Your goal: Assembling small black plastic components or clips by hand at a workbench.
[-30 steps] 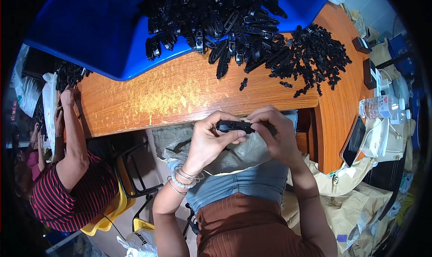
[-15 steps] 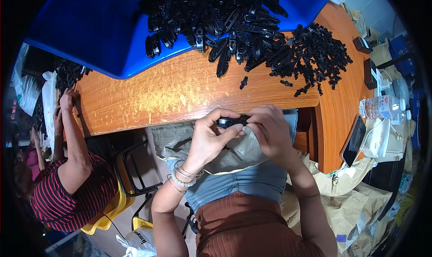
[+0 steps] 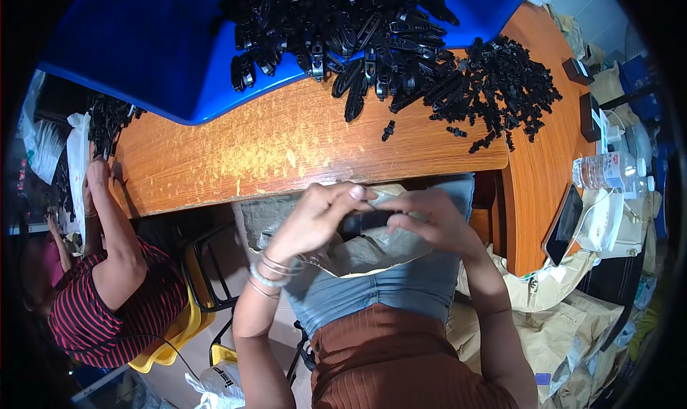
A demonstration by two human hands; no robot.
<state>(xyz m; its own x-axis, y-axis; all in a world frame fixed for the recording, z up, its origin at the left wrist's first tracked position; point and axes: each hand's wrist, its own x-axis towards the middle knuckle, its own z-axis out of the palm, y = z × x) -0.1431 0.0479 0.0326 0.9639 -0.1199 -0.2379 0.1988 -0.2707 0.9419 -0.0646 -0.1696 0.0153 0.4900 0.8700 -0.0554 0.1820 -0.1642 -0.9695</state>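
Black part: below table edge, over my lap, long axis left-right. My left hand pinches left end, my right hand pinches right end; both equally near. Paper bag beneath.

I was looking at a small assembly workshop: heaped black plastic parts lay at twelve o'clock on a worn wooden bench, a co-worker at nine.
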